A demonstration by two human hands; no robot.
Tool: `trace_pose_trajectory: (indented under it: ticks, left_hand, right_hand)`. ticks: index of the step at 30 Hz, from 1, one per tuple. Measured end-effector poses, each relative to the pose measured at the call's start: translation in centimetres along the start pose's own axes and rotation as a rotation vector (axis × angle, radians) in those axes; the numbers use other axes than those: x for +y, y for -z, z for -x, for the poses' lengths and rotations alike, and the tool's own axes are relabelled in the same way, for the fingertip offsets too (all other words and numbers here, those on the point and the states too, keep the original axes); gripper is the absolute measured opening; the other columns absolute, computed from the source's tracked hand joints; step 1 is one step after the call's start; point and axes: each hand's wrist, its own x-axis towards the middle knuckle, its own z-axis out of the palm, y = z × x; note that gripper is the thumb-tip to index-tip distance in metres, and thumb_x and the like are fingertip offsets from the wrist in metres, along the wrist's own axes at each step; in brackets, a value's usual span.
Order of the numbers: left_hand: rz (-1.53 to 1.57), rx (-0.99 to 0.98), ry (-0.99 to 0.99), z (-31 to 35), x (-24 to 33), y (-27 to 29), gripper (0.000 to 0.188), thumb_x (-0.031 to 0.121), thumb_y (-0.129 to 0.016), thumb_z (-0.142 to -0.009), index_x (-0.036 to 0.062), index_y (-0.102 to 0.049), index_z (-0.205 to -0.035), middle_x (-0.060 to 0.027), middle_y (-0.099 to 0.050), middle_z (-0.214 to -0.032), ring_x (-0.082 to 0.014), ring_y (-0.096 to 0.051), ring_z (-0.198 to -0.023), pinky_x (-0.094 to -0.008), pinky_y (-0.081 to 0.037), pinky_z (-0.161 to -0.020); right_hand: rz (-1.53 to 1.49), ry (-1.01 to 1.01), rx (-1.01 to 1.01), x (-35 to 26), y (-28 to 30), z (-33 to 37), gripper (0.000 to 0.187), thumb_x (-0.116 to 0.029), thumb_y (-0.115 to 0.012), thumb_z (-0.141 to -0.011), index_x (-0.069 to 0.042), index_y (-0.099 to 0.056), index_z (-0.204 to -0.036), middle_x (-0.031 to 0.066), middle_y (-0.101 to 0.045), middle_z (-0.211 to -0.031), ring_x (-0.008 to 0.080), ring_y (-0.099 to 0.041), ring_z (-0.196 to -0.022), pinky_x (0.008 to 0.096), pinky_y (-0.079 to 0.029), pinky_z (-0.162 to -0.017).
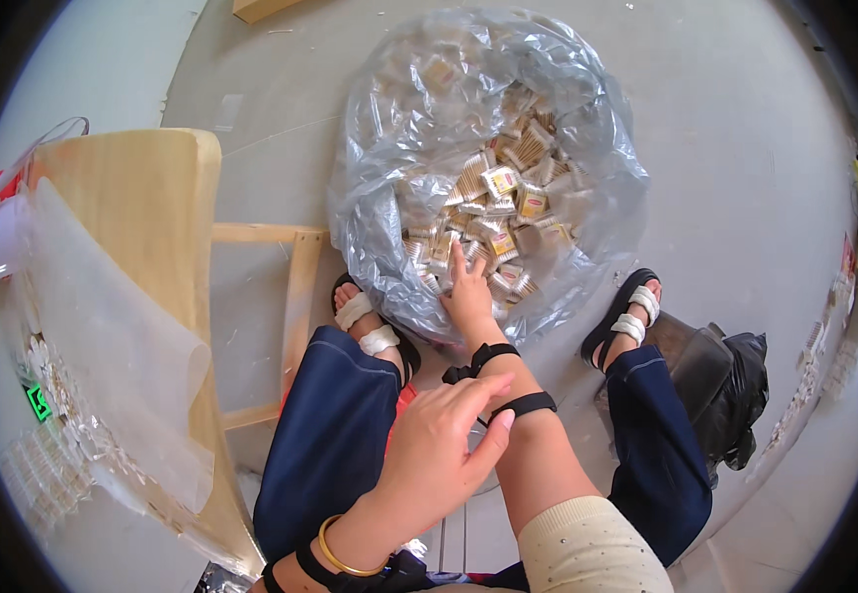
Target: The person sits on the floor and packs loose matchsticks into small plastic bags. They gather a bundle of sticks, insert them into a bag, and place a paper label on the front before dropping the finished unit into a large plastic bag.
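Observation:
A large clear plastic bag stands open on the floor ahead of me, with many small packs of cotton swabs inside. My right hand reaches over the bag's near edge, its fingers spread and touching the packs at the near side. No pack is visibly gripped. Closer to me, my left hand hovers beside or over my right forearm, next to its black strap. The left thumb and forefinger are apart, with nothing seen between them. Whether they touch the strap is unclear.
On the left is a wooden table with a translucent sheet and scattered white-tipped swabs. A wooden frame stands beside my left leg. A black plastic bag lies by my right leg. My sandalled feet flank the clear bag.

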Motion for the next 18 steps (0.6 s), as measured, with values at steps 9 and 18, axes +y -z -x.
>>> trace_pose_trajectory:
  ticks: [9, 18]
  left_hand:
    - [-0.02, -0.016, -0.022, -0.1, 0.2, -0.3, 0.032, 0.015, -0.059, -0.089, 0.0005, -0.058, -0.118, -0.0134, -0.066, -0.1, -0.0279, -0.063, -0.093, -0.0369, -0.047, -0.083]
    - [-0.032, -0.012, -0.045, 0.0, 0.3, -0.8, 0.032, 0.015, -0.06, -0.089, 0.002, -0.058, -0.117, -0.0127, -0.066, -0.101, -0.0278, -0.063, -0.092, -0.0368, -0.047, -0.082]
  right_hand:
    - [0.105, 0.18, -0.002, -1.0, -1.2, -1.7, 0.088, -0.003, -0.076, -0.067, -0.026, -0.033, -0.14, 0.0247, -0.04, -0.126, 0.0371, -0.065, -0.088, 0.0426, -0.055, -0.075]
    - [-0.024, 0.239, -0.081, 0.5, -0.2, 0.4, 0.033, -0.01, -0.072, -0.073, -0.015, -0.057, -0.102, 0.0153, -0.052, -0.107, 0.0355, -0.064, -0.086, 0.0437, -0.052, -0.073]
